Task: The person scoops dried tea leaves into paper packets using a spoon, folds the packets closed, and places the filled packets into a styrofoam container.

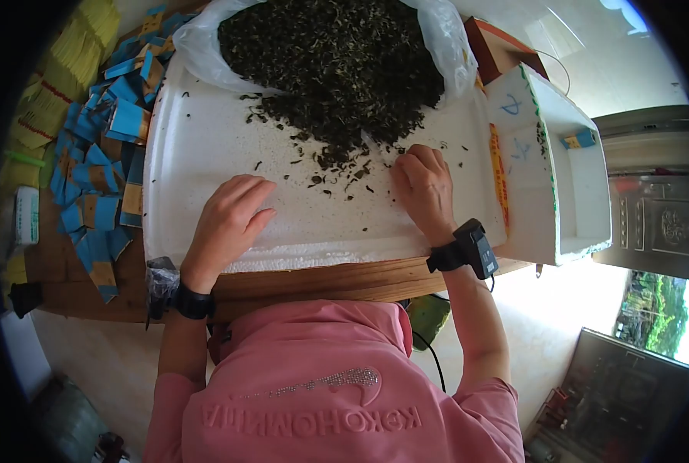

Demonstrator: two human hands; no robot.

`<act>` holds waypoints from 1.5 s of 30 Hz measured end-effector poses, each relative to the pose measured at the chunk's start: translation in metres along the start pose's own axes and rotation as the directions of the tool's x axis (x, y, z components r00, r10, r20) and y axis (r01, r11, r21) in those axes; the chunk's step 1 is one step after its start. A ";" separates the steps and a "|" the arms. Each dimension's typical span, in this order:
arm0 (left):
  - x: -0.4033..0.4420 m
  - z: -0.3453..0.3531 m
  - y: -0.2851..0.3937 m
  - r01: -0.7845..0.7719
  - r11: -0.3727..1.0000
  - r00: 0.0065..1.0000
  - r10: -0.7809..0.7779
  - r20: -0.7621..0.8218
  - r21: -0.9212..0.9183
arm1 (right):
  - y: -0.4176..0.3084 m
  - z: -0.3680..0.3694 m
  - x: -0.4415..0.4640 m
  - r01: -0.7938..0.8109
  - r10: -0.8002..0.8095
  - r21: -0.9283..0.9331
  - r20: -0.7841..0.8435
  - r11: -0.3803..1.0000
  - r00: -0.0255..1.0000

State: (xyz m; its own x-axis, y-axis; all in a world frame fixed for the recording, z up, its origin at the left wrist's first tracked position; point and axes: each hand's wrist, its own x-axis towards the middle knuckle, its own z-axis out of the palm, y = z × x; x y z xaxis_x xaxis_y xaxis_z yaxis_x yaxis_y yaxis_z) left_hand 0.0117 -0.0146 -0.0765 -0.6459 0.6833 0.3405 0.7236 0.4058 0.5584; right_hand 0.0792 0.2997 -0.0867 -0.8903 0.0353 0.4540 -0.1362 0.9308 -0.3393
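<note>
Left hand [233,212]: fingers together and loosely bent, thumb set apart, nothing seen in it. Right hand [424,189]: curled narrow, fingertips turned inward; whether it pinches a leaf cannot be told.

Risk, in my judgement: the heap of dark, curled dried leaves [325,69] could slump toward the hands if its near edge is disturbed, as it fans out loose with no wall on that side. A sleeve-side knock by the black boxy wrist device [476,248] could scatter pieces, and a quick sweep could carry crumbs over the low rim of the white foam tray [314,231] nearest the body. Tugging the clear plastic bag [449,50] could spill more.

Position: the heap lies ahead of and between both hands, its loose tail just beside the right hand and well apart from the left. Outward of the left hand lie blue-and-tan card packets [128,121]; outward of the right, a white foam box [518,185]
</note>
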 end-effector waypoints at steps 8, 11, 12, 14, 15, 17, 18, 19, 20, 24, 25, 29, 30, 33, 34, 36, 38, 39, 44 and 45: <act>0.008 -0.010 0.000 -0.002 1.000 0.999 0.002 -0.035 -0.005 | 0.002 -0.009 0.002 -0.159 0.164 0.144 -0.025 0.977 0.986; 0.009 -0.021 -0.008 -0.003 1.000 0.998 0.002 -0.069 -0.013 | 0.001 -0.018 0.002 -0.317 0.310 0.294 0.072 0.902 0.948; 0.009 -0.025 -0.009 0.007 1.000 0.998 -0.005 -0.066 0.023 | 0.000 -0.022 0.005 -0.246 0.245 0.239 0.033 0.939 0.969; -0.001 -0.035 -0.016 0.056 0.994 0.995 -0.049 -0.084 0.091 | 0.008 -0.029 0.004 -0.257 0.248 0.267 0.070 0.929 0.966; -0.005 -0.040 -0.020 0.064 0.991 0.986 -0.045 -0.163 0.115 | 0.014 -0.028 0.004 -0.253 0.243 0.256 0.069 0.933 0.968; -0.018 -0.056 -0.031 0.084 0.984 0.967 -0.043 -0.252 0.154 | 0.029 -0.020 -0.001 -0.261 0.254 0.328 0.064 0.908 0.965; -0.026 -0.066 -0.037 0.176 0.971 0.931 -0.112 -0.347 0.160 | 0.032 -0.017 -0.003 -0.300 0.302 0.370 0.053 0.879 0.952; -0.034 -0.075 -0.042 0.267 0.951 0.881 -0.176 -0.440 0.154 | 0.028 -0.017 -0.002 -0.284 0.283 0.382 0.060 0.880 0.957; -0.041 -0.083 -0.047 0.363 0.922 0.815 -0.241 -0.527 0.139 | 0.022 -0.018 0.000 -0.366 0.375 0.496 0.085 0.787 0.923; -0.080 -0.111 -0.074 0.646 0.750 0.615 -0.396 -0.682 0.146 | 0.012 -0.013 -0.001 -0.459 0.491 0.595 0.120 0.660 0.863; -0.091 -0.116 -0.079 0.689 0.703 0.577 -0.387 -0.720 0.174 | 0.010 -0.012 -0.003 -0.475 0.511 0.585 0.118 0.657 0.851; -0.133 -0.136 -0.096 0.716 0.630 0.638 -0.419 -0.646 0.300 | 0.023 -0.009 -0.010 -0.498 0.500 0.490 0.139 0.715 0.855; -0.140 -0.140 -0.100 0.718 0.630 0.637 -0.423 -0.644 0.297 | 0.021 -0.009 -0.011 -0.501 0.501 0.486 0.142 0.716 0.854; -0.150 -0.149 -0.111 0.682 0.616 0.721 -0.475 -0.505 0.394 | 0.017 -0.011 -0.010 -0.478 0.483 0.483 0.125 0.733 0.867; -0.150 -0.152 -0.114 0.662 0.622 0.746 -0.494 -0.446 0.418 | 0.017 -0.010 -0.011 -0.470 0.470 0.494 0.134 0.732 0.873; -0.146 -0.157 -0.120 0.637 0.633 0.771 -0.509 -0.383 0.440 | 0.014 -0.009 -0.012 -0.463 0.460 0.504 0.140 0.729 0.877; -0.140 -0.161 -0.124 0.554 0.678 0.831 -0.488 -0.268 0.483 | 0.008 -0.009 -0.013 -0.463 0.433 0.507 0.184 0.727 0.882; -0.139 -0.161 -0.130 0.553 0.681 0.832 -0.487 -0.267 0.481 | 0.007 -0.009 -0.014 -0.463 0.435 0.504 0.183 0.729 0.882; -0.129 -0.167 -0.137 0.471 0.716 0.875 -0.455 -0.167 0.515 | -0.002 -0.006 -0.017 -0.425 0.409 0.500 0.148 0.754 0.901; -0.126 -0.171 -0.133 0.465 0.720 0.878 -0.450 -0.163 0.516 | -0.001 -0.006 -0.018 -0.427 0.414 0.500 0.143 0.754 0.899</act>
State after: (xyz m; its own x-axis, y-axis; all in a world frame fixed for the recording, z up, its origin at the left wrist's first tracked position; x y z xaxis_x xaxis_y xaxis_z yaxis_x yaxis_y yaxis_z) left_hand -0.0446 -0.2586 -0.0648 -0.9323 0.3186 0.1710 0.3464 0.9225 0.1702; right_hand 0.0977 0.3001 -0.0894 -0.9189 0.3651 0.1495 0.0604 0.5048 -0.8611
